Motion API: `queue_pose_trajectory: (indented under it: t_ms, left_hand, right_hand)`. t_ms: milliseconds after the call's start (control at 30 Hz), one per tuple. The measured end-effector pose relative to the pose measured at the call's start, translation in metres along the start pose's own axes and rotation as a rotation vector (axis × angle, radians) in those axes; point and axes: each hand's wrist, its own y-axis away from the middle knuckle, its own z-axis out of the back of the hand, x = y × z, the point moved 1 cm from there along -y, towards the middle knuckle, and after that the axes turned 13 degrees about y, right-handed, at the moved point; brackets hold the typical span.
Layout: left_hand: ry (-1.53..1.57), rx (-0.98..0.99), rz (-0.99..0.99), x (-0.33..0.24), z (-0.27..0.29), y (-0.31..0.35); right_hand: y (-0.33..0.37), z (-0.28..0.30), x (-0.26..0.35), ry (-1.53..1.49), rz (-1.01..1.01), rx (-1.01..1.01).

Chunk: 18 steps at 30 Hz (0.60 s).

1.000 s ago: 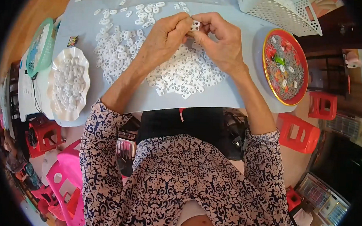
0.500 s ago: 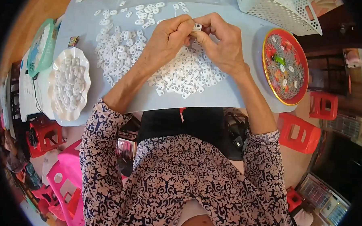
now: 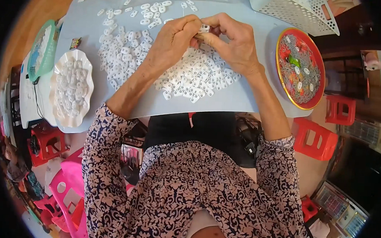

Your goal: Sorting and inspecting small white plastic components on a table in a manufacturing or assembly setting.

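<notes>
White is the small holed piece (image 3: 204,29) I see gripped between the left hand (image 3: 176,36) and right hand (image 3: 235,45), fingers (image 3: 214,39) pinched closed on it, near a heap of similar pieces (image 3: 194,78) on the worktop (image 3: 231,103).

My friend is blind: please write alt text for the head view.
A person's left hand and right hand meet at a small white piece above a pale table strewn with similar pieces; scalloped white dish at left, red tray at right.
</notes>
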Motion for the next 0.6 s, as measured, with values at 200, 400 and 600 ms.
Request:
queue_pose_trajectory:
  t_ms: [200, 400, 600]
  left_hand:
    - [-0.007, -0.023, -0.011, 0.000, -0.002, 0.002]
    - [-0.022, 0.022, 0.013, -0.004, -0.004, 0.008]
    - [-0.041, 0.001, -0.040, -0.001, -0.003, 0.001]
  right_hand:
    - [0.002, -0.001, -0.001, 0.055, -0.022, 0.031]
    - [0.003, 0.002, 0.001, -0.003, -0.028, 0.064]
    - [0.002, -0.005, -0.010, -0.138, -0.084, 0.042]
